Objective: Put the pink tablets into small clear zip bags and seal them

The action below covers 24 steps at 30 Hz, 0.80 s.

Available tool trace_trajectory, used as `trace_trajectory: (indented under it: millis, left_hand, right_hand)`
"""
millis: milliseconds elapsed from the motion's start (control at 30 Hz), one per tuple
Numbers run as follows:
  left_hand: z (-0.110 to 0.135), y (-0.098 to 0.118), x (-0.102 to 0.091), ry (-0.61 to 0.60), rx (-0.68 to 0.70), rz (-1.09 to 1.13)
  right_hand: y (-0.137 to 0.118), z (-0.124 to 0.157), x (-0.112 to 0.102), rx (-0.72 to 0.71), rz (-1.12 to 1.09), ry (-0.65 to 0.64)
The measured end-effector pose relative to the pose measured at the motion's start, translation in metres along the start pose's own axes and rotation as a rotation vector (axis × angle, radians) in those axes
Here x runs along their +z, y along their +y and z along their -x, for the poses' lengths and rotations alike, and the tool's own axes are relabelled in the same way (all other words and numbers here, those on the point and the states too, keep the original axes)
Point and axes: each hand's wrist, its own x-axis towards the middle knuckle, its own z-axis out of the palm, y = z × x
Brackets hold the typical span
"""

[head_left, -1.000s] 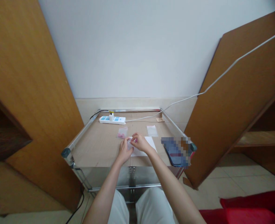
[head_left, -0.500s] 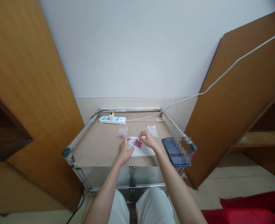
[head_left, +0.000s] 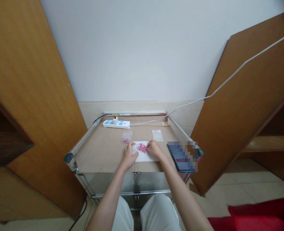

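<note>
A cluster of small pink beads (head_left: pixel 142 148) lies on a white sheet (head_left: pixel 145 157) near the front of the table. Left of the beads, my left hand (head_left: pixel 129 156) curves its thumb and fingers around what looks like a small clear plastic bag (head_left: pixel 134 148). My right hand (head_left: pixel 154 149) is at the right edge of the cluster, fingertips pinched low by the beads; whatever is between them is too small to make out. Just behind my left hand is a clear bag with pink beads inside (head_left: pixel 126 138). Farther right lies a pale, flat plastic bag (head_left: pixel 157 135).
A dark tablet or phone (head_left: pixel 180 157), partly blurred, lies at the table's right edge. Toward the back sits a white power strip (head_left: pixel 116 124) with a plug in it, its cable running right. Metal rails (head_left: pixel 84 141) border the cardboard-covered top. Wooden furniture (head_left: pixel 48 112) flanks the table.
My right hand has come down and slightly right, from above the back of the beads to their right edge. My left hand stays in place.
</note>
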Motion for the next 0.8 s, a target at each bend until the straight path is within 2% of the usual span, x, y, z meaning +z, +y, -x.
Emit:
trace_trajectory:
  millis: [133, 300, 367, 433, 567, 700, 800]
  left_hand:
    - [0.0, 0.0, 0.0, 0.005, -0.015, 0.012]
    - [0.0, -0.001, 0.001, 0.0, -0.005, 0.009]
    - [0.0, -0.001, 0.002, -0.001, 0.009, 0.014]
    - [0.0, -0.002, 0.002, 0.009, 0.033, 0.021]
    - [0.0, -0.003, 0.003, 0.011, 0.066, 0.013]
    - [0.001, -0.002, 0.001, -0.004, 0.057, -0.002]
    - [0.001, 0.0, 0.0, -0.01, 0.029, -0.006]
  right_hand:
    - [-0.01, -0.003, -0.012, -0.048, -0.069, 0.059]
    - [-0.04, -0.005, -0.02, -0.194, -0.21, 0.086]
    - [-0.05, -0.003, -0.016, -0.219, -0.251, 0.036]
    - [-0.056, -0.002, -0.011, -0.283, -0.3, -0.066]
    - [-0.055, -0.002, -0.007, -0.394, -0.429, -0.21]
    - [-0.043, -0.006, -0.011, -0.305, -0.49, -0.188]
    - [-0.03, -0.011, -0.015, -0.195, -0.474, -0.111]
